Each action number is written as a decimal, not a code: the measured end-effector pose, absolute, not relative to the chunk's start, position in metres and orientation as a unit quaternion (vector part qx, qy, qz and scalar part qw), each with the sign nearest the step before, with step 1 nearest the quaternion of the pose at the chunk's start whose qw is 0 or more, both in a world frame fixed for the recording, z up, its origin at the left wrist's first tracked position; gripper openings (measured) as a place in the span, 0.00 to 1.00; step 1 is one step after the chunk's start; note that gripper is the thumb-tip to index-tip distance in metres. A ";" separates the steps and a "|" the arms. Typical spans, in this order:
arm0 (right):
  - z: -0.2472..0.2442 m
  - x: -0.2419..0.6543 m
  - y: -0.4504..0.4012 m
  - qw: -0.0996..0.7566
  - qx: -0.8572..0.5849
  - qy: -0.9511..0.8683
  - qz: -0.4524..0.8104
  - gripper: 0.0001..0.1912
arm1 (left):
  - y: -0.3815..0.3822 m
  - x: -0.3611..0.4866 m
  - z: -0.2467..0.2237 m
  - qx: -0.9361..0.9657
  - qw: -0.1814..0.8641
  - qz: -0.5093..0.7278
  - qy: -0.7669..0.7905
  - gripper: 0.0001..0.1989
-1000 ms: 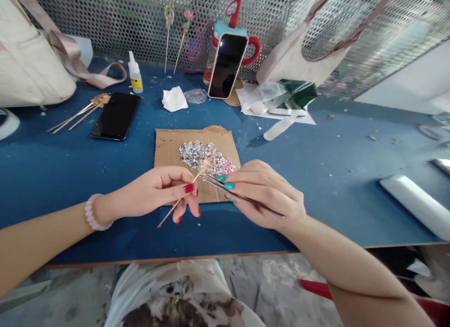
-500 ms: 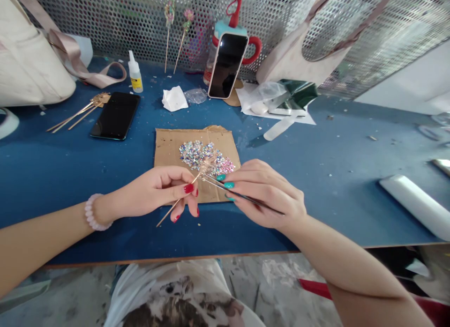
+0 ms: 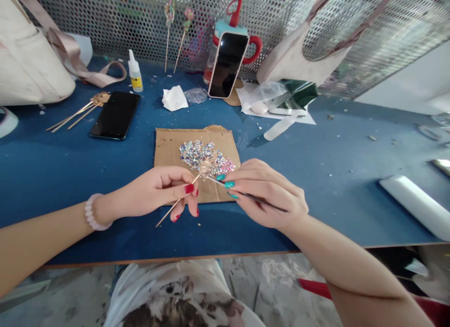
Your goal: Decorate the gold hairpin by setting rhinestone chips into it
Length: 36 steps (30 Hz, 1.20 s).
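Between thumb and fingers, my left hand (image 3: 172, 191) pinches the thin gold stem of a hairpin (image 3: 169, 211). Its ornamental gold head lies over a pile of small glittering rhinestones (image 3: 195, 153), silvery-blue with a pink patch at the right. The pile rests on a piece of cardboard (image 3: 168, 139). My right hand (image 3: 269, 193) is closed on slim dark tweezers (image 3: 260, 199), whose tips reach the base of the hairpin's head. Whether a stone is between the tips is too small to tell.
Left of the cardboard lie a black phone (image 3: 116, 115) and several gold hairpins (image 3: 82, 111). Behind stand a glue bottle (image 3: 135, 74), crumpled white paper (image 3: 175, 99), two decorated hairpins (image 3: 178, 46) and a phone (image 3: 228, 64) leaning on a cup. A white case (image 3: 415, 205) lies at right.
The tweezers have shifted slightly and now look more closed at the tips, their rear end a little further right. My left hand and the hairpin stay nearly still.
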State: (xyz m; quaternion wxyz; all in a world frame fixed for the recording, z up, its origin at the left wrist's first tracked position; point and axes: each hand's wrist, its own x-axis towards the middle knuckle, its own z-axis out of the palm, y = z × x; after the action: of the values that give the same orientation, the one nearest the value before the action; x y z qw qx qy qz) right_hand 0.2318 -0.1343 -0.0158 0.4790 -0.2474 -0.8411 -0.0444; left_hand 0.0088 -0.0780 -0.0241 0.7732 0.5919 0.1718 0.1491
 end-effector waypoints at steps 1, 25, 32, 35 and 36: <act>-0.016 0.232 -0.134 0.480 -0.248 -0.840 -0.044 0.08 | -0.078 0.009 -0.024 0.593 0.773 0.150 0.170 0.12; -0.011 0.234 -0.137 0.441 -0.228 -0.862 -0.104 0.03 | -0.079 0.008 -0.024 0.587 0.778 0.160 0.159 0.11; -0.012 0.234 -0.137 0.440 -0.219 -0.863 -0.113 0.03 | -0.080 0.008 -0.023 0.583 0.779 0.157 0.169 0.09; -0.012 0.233 -0.137 0.438 -0.223 -0.864 -0.110 0.02 | -0.080 0.008 -0.023 0.584 0.779 0.153 0.165 0.09; -0.013 0.233 -0.137 0.438 -0.223 -0.864 -0.110 0.02 | -0.080 0.008 -0.023 0.586 0.779 0.153 0.164 0.09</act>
State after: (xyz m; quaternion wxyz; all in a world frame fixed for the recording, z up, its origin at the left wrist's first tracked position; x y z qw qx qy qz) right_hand 0.2333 -0.1371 -0.0125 0.4379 -0.2235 -0.8639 -0.1096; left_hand 0.0081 -0.0795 -0.0227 0.7790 0.5856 0.1643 0.1526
